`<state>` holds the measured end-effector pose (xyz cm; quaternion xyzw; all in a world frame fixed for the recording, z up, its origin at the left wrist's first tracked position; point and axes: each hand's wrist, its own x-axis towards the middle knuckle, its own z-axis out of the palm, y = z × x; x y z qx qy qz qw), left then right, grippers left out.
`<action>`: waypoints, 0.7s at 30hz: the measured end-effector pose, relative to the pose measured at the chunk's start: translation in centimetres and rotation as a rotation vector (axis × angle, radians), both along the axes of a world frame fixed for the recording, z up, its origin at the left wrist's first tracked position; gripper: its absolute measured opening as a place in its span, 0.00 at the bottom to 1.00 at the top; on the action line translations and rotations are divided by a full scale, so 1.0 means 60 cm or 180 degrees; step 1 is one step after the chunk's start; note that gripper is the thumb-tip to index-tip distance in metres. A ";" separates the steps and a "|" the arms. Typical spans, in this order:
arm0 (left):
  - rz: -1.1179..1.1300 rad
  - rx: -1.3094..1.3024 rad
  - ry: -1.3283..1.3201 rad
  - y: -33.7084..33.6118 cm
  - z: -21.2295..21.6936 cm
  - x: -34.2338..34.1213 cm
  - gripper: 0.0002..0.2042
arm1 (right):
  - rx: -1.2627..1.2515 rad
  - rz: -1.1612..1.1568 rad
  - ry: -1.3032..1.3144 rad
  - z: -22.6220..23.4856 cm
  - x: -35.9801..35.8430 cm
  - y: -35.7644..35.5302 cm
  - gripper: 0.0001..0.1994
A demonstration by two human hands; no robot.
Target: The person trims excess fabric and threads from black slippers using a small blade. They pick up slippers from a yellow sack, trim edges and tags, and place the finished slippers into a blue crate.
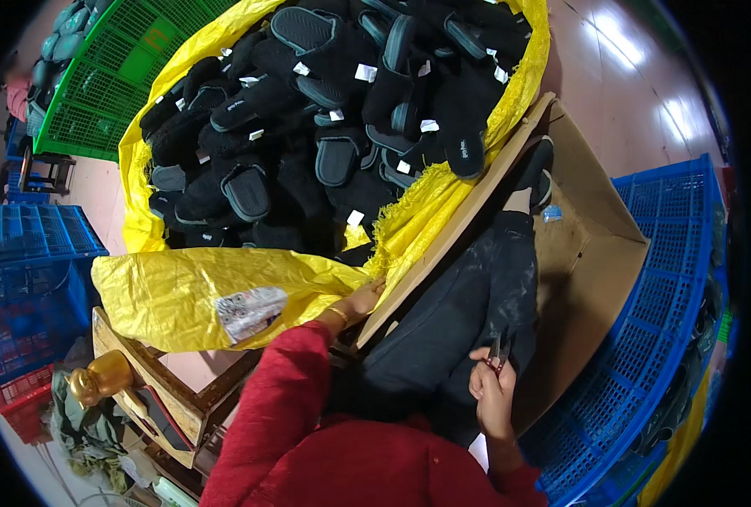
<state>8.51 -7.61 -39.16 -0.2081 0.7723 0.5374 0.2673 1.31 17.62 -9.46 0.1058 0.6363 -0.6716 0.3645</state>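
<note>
My left hand (360, 302) reaches forward to the near rim of a big yellow woven sack (173, 291). Its fingers close on the sack's folded edge, beside the cardboard; the fingertips are partly hidden. Black fuzzy slippers (244, 190) with grey soles fill the sack in a loose heap, many with small white tags. Above my lap, my right hand (492, 395) is closed around small thread snips (498, 355) with reddish handles, blades pointing away from me.
An opened cardboard box (595, 245) stands around my legs, right of the sack. Blue plastic crates (671, 220) curve along the right; another blue crate (29, 304) stands at left. A green crate (105, 84) is behind the sack. A wooden stool frame (185, 406) sits near left, beside a gold figurine (101, 378).
</note>
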 end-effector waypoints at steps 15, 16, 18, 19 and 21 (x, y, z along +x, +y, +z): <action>0.0560 -0.2613 0.2410 -0.045 0.194 -0.231 0.24 | 0.0238 0.0421 0.0695 -0.036 -0.120 -0.066 0.09; 0.0445 -0.2303 0.1991 -0.040 0.168 -0.245 0.26 | 0.0188 0.0350 0.0631 -0.044 -0.119 -0.061 0.09; 0.0245 -0.1703 0.1159 -0.030 0.118 -0.260 0.30 | 0.0049 0.0123 0.0515 -0.055 -0.118 -0.058 0.09; -0.0039 -0.0735 0.0349 -0.022 0.135 -0.275 0.31 | -0.0013 -0.0042 0.0447 -0.062 -0.118 -0.051 0.09; 0.0264 0.0208 0.0255 0.015 0.132 -0.268 0.32 | -0.0206 -0.0121 0.0401 -0.067 -0.121 -0.044 0.09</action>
